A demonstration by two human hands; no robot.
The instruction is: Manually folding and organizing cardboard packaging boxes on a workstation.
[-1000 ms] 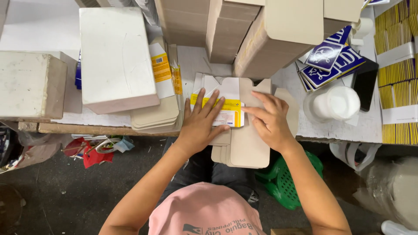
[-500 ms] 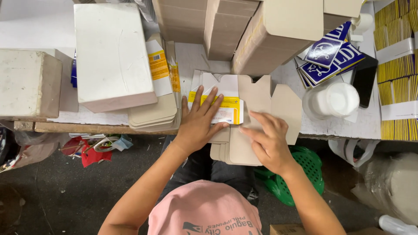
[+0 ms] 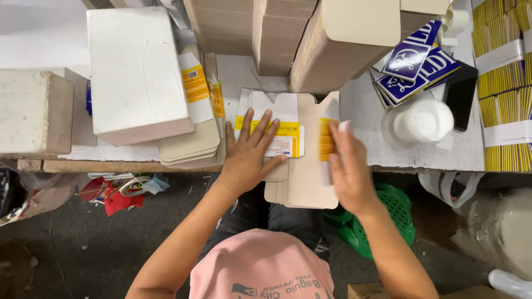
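Note:
My left hand lies flat, fingers spread, on a flat white and yellow carton blank at the table's front edge. My right hand grips the blank's right panel, which is lifted and folded up so its yellow printed face shows edge-on. Under both hands a stack of beige flattened blanks overhangs the table edge toward my lap.
A large white box and a grey-white block sit at the left. Brown cardboard stacks stand behind. To the right are a white lidded jar, blue printed cards, a black phone and yellow bundled blanks. A green basket is below.
My right hand has slid right and lifted the blank's right panel, folding it upright. The left hand has stayed pressed on the blank.

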